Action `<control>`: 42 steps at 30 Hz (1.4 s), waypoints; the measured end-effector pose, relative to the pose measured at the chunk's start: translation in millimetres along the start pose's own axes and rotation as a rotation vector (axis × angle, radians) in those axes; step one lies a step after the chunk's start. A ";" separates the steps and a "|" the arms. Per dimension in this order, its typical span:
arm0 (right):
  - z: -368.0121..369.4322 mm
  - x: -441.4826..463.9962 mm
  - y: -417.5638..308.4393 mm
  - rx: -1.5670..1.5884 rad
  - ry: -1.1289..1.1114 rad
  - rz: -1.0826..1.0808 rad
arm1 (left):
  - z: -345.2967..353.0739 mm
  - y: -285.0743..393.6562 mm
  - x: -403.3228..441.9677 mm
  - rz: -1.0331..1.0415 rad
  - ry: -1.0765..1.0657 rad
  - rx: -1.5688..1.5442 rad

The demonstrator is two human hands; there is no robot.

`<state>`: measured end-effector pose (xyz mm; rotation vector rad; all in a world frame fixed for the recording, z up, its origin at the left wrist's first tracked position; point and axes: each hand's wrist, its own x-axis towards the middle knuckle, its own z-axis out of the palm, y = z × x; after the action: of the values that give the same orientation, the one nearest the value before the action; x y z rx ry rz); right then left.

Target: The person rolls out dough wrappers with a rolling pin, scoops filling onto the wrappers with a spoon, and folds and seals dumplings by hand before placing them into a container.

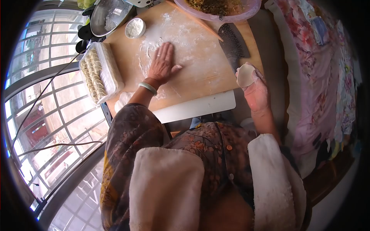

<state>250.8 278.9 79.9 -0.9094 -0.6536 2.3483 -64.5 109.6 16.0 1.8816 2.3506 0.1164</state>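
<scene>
Only the head view on my end. My left hand (162, 63) is palm down on the floured wooden board (208, 57), fingers out straight and lying together, thumb stuck out to the side. Can't tell how hard it's pressing, or if anything's under the palm. My right hand (257, 92) is up by the board's right edge, curled round a thin dough wrapper (245, 76), fingertips on its left rim and thumb at the other side. Looks cupped so the disc stays open and doesn't fold, I'd say.

The flour bowl (135, 29) sits just past the left hand, handy for dusting I guess. Left of that, a plastic container (114, 73) holds pleated dumplings (93, 75) in rows, probably so they don't stick or squash. The rolling pin (198, 23) lies slantwise on the far side, its near tip by the cleaver (233, 43), which is flat and out of the hands' way. Pink basin (243, 17) of chopped filling (219, 6) is far right.

Annoying bits: the basin is cut off by the top of the frame, and so's the metal bowl (101, 23) at far left, with something white in it I can't identify. A pale lump (122, 101) near the left forearm is half hidden, maybe dough. The cleaver's handle is mostly lost behind the right hand.
</scene>
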 end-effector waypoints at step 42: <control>7.1 -10.4 -0.4 -0.002 -0.113 0.077 | 17.5 23.6 -19.7 -0.182 0.211 -0.042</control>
<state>252.4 271.0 89.5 -0.8203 -0.6762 2.4828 -34.9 95.3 3.0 1.7015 2.6206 0.3595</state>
